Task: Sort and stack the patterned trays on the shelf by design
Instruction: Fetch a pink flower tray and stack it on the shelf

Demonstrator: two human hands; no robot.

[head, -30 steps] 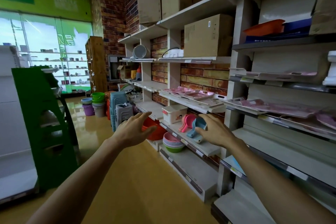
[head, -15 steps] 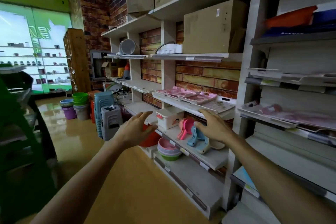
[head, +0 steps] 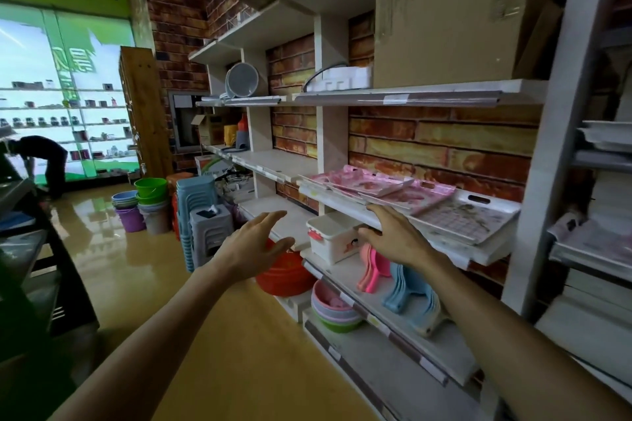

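Observation:
Several patterned trays lie on the middle shelf (head: 345,207). Pink floral trays (head: 362,183) overlap at the left, another pink tray (head: 424,193) sits beside them, and a white tray with a grid design (head: 468,219) lies at the right. My right hand (head: 393,236) reaches up with fingers apart, its fingertips at the shelf's front edge below the pink trays, holding nothing. My left hand (head: 256,246) hovers open in the aisle, left of the shelf, empty.
A white lidded box (head: 333,237) stands on the lower shelf, with pink scoops (head: 372,270) and blue scoops (head: 410,290) beside it. A red basin (head: 284,277), stacked bowls (head: 333,309), stools (head: 201,212) and buckets (head: 147,202) sit along the floor. More trays (head: 595,243) fill the right bay. A person (head: 44,161) bends far left.
The view has moved closer to the shelving and turned right. My right hand rose from the scoops to the tray shelf's front edge. My left hand stayed open in the air.

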